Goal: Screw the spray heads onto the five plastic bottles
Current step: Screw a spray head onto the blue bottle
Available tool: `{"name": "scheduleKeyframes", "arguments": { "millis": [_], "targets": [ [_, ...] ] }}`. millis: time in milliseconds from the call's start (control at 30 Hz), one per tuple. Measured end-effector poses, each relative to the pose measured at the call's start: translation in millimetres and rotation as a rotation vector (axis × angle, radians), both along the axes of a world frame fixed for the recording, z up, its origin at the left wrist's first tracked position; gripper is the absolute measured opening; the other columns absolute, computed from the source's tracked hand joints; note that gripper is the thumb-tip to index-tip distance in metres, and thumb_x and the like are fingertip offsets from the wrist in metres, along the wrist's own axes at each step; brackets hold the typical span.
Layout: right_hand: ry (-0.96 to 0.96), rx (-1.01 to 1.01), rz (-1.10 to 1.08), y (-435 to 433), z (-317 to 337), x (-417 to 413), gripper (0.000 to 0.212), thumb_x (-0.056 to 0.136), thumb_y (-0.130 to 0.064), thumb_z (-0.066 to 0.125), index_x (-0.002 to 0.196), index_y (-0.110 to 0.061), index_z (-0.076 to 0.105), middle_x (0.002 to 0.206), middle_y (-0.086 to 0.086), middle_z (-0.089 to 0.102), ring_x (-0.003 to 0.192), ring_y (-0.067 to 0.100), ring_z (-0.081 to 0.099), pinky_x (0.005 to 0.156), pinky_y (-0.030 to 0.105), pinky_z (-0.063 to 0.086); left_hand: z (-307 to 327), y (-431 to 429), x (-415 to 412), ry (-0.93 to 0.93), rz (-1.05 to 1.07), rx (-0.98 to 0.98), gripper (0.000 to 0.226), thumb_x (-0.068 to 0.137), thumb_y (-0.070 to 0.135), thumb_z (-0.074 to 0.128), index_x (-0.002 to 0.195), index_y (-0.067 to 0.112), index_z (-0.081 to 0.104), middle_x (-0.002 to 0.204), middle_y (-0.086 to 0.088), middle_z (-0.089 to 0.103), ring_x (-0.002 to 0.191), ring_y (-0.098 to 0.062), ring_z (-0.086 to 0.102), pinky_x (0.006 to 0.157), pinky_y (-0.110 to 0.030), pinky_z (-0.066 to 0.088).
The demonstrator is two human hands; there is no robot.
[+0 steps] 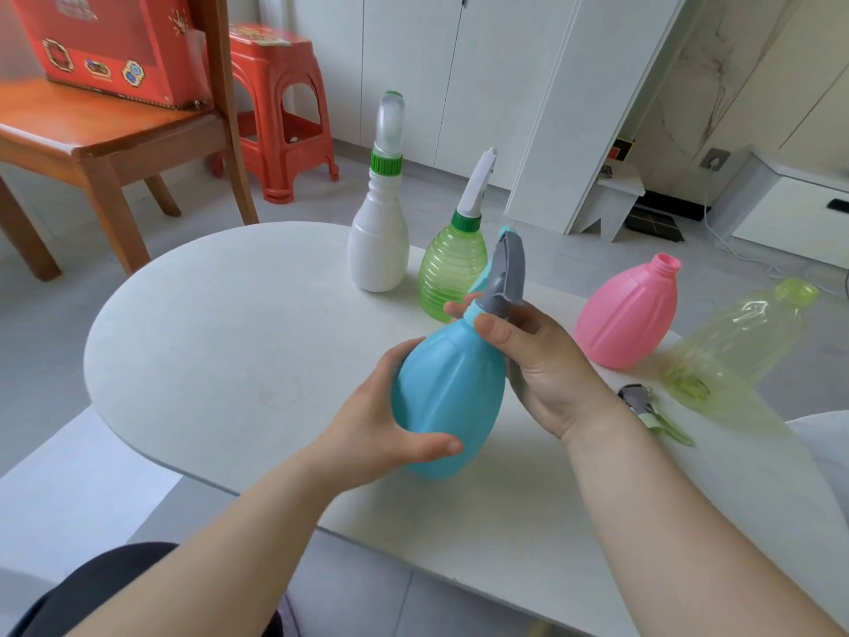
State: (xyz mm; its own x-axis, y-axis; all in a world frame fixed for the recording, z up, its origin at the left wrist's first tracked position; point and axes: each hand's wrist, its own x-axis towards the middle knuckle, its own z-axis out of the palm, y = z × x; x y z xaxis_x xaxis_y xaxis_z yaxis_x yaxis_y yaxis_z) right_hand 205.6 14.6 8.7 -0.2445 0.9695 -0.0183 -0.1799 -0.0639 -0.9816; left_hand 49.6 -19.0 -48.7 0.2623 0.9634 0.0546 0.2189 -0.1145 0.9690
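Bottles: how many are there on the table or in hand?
5. White bottle and green bottle stand at the back, blue bottle is in both hands, pink bottle and pale yellow-green bottle stand at right.

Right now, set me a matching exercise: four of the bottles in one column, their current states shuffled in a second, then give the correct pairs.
Column 1
1. blue bottle
2. white bottle
3. pink bottle
4. yellow-green bottle

Column 2
A. clear, tilted, neck open, at the right edge of the table
B. upright, spray head fitted with a green collar
C. held in both hands, grey spray head at its neck
D. opaque, neck open, no spray head

Pairs: 1-C, 2-B, 3-D, 4-A
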Motion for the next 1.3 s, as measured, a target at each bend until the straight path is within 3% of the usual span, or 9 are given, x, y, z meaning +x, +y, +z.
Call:
{"name": "scheduleKeyframes", "arguments": {
  "millis": [133,300,433,533,633,800,933,1100,1300],
  "targets": [
    [-0.274,0.117,-0.132,-2.8,-0.9,-14.3,0.012,0.073,-0.011,0.067,0.08,-0.019,0.062,0.085,0.002,0.067,0.073,0.002,0.059,0.074,0.018,0.047,-14.5,-12.6,27.2,0.219,0.354,0.169,0.102,0.053,0.031,0.083,0.135,0.025,0.023,0.125,0.017,0.034,0.117,-0.001,0.035,0.093,-0.016,0.029],
    [-0.214,0.127,-0.004,-4.9,0.4,-5.7,0.018,0.074,-0.007,0.066,0.083,-0.019,0.057,0.103,-0.002,0.068,0.084,0.002,0.062,0.079,0.016,0.049,-11.0,1.5,7.0,0.008,0.021,0.081,0.099,0.048,0.032,0.085,0.119,0.051,0.02,0.126,0.027,0.032,0.109,0.026,0.033,0.083,0.007,0.028],
    [-0.222,0.092,0.234,-4.9,2.5,1.6,0.025,0.069,-0.01,0.068,0.09,-0.021,0.061,0.104,-0.009,0.067,0.096,0.003,0.061,0.089,0.019,0.049,-4.9,10.2,4.9,-0.04,-0.069,0.017,0.086,0.036,0.041,0.073,0.11,0.054,0.03,0.114,0.023,0.047,0.096,0.018,0.05,0.072,-0.003,0.044],
    [-0.272,0.141,-0.007,-6.2,-1.3,-6.8,0.02,0.073,-0.009,0.068,0.083,-0.024,0.058,0.107,0.008,0.065,0.094,0.013,0.06,0.089,0.029,0.048,-8.2,9.3,16.4,-0.082,0.047,0.027,0.08,0.035,0.043,0.071,0.104,0.055,0.032,0.106,0.024,0.049,0.09,0.018,0.05,0.066,-0.002,0.044],
    [-0.425,0.276,-0.403,-12.8,-9.7,-23.6,0.031,0.069,-0.017,0.073,0.071,-0.028,0.044,0.075,-0.008,0.056,0.069,-0.008,0.054,0.065,0.007,0.04,-14.1,5.3,27.9,-0.025,0.157,0.067,0.081,0.038,0.042,0.075,0.099,0.062,0.025,0.106,0.03,0.045,0.093,0.025,0.043,0.068,0.005,0.037],
    [-0.391,0.316,-0.275,-19.0,-17.9,-28.4,0.022,0.074,-0.031,0.062,0.087,-0.034,0.044,0.083,-0.019,0.052,0.072,-0.019,0.049,0.064,-0.001,0.035,-16.5,6.0,30.3,-0.045,0.249,0.096,0.081,0.04,0.035,0.078,0.097,0.059,0.026,0.109,0.021,0.047,0.101,-0.002,0.052,0.075,-0.009,0.042],
    [-0.271,0.308,-0.106,-18.5,-19.8,-19.7,0.023,0.078,-0.031,0.043,0.098,-0.035,0.053,0.093,-0.019,0.059,0.085,-0.01,0.054,0.077,0.007,0.041,-18.7,9.7,26.0,-0.035,0.26,0.131,0.085,0.049,0.021,0.086,0.099,0.057,0.027,0.111,0.017,0.047,0.105,-0.008,0.052,0.08,-0.022,0.045],
    [-0.2,0.301,-0.331,-11.6,-26.0,-22.7,0.016,0.068,-0.031,0.06,0.084,-0.035,0.058,0.089,-0.013,0.064,0.09,0.008,0.059,0.085,0.028,0.046,-19.5,9.4,27.0,-0.033,0.262,0.123,0.087,0.045,0.031,0.083,0.11,0.047,0.026,0.118,0.01,0.047,0.107,-0.009,0.051,0.085,-0.027,0.047],
    [-0.187,0.301,-0.383,-13.3,-33.1,-34.3,0.027,0.074,-0.021,0.068,0.085,-0.038,0.05,0.091,-0.021,0.058,0.092,0.006,0.057,0.075,0.006,0.044,-20.6,13.5,19.9,-0.073,0.189,0.119,0.082,0.05,0.016,0.085,0.101,0.052,0.032,0.107,0.022,0.046,0.091,0.02,0.048,0.065,0.002,0.04]
  ]
}}
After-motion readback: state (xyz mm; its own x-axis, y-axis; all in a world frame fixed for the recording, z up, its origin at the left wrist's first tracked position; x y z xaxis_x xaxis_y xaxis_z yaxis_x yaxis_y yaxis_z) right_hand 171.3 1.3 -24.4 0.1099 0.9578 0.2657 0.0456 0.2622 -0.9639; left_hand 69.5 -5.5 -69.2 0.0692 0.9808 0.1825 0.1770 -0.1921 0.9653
